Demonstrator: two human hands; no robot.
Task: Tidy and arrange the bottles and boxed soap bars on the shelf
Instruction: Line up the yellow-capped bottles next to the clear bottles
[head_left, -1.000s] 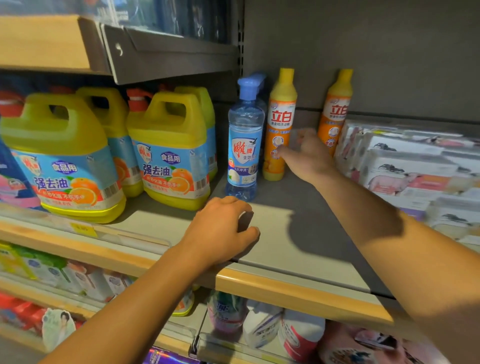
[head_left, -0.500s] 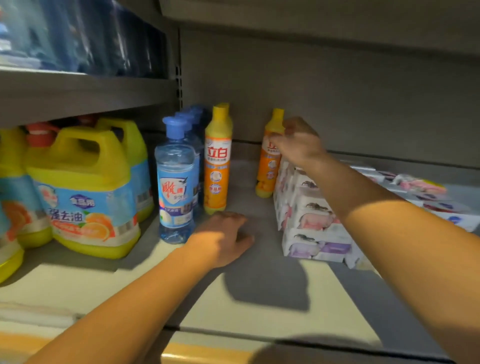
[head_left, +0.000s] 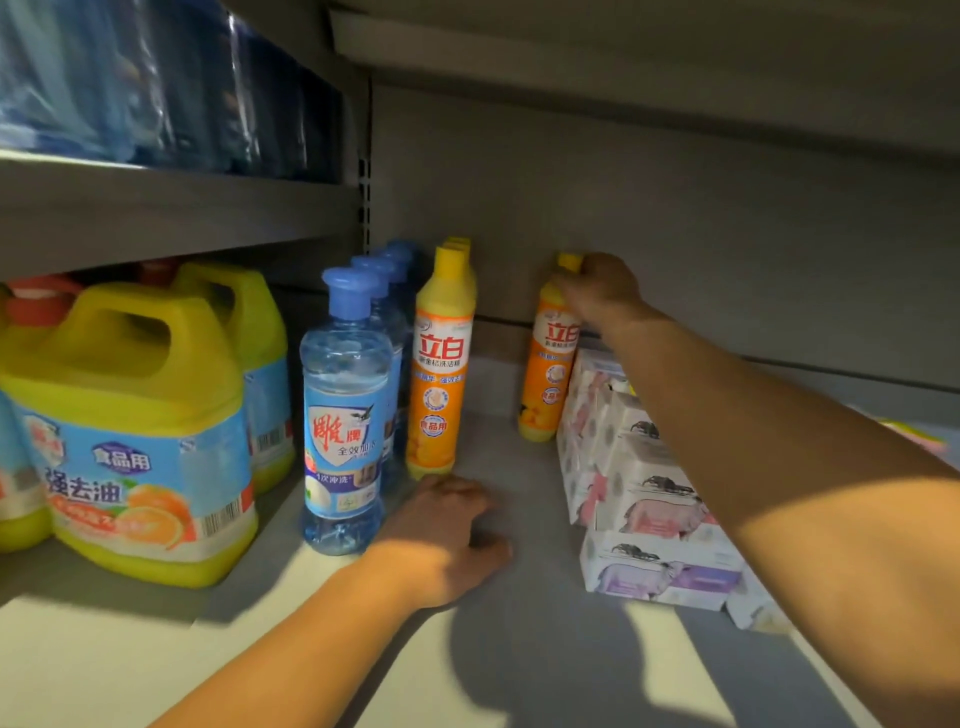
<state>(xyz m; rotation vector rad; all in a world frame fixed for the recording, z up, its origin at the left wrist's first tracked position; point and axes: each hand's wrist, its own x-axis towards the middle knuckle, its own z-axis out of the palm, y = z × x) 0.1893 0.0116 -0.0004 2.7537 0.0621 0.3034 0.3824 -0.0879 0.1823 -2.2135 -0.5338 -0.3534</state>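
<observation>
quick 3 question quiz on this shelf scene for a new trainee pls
1. True or false: the right hand grips the top of the lone orange bottle at the back.
2. What does the left hand rest on: A) the blue bottle B) the shelf C) a soap box?
3. The soap boxes sit on which side of the lone orange bottle?

Key: 1 true; 2 B; 3 right.

Glossy plastic bottles (head_left: 442, 364); matt grey metal shelf (head_left: 519, 649); printed card soap boxes (head_left: 660, 566)
</observation>
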